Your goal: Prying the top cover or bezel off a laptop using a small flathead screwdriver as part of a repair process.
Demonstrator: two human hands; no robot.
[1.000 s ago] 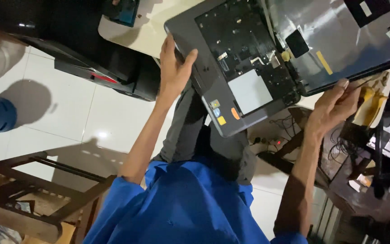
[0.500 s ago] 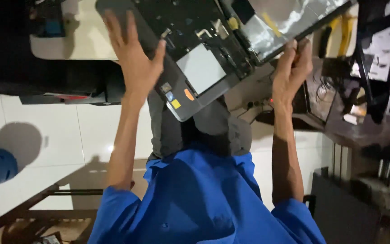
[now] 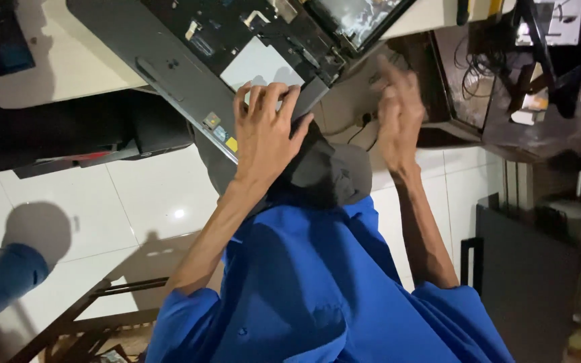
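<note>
Below me I see the white tiled floor (image 3: 149, 202) and my blue shirt (image 3: 317, 289). A wooden frame (image 3: 89, 316) stands at my left side, and some cables (image 3: 482, 67) lie on a dark shelf (image 3: 499, 128) at my right

Electronics repair workshop: opened laptop (image 3: 237, 60) on bench (image 3: 68, 74), loose cables (image 3: 479, 67), cluttered shelves (image 3: 573, 222), white tile floor (image 3: 149, 202).
</note>
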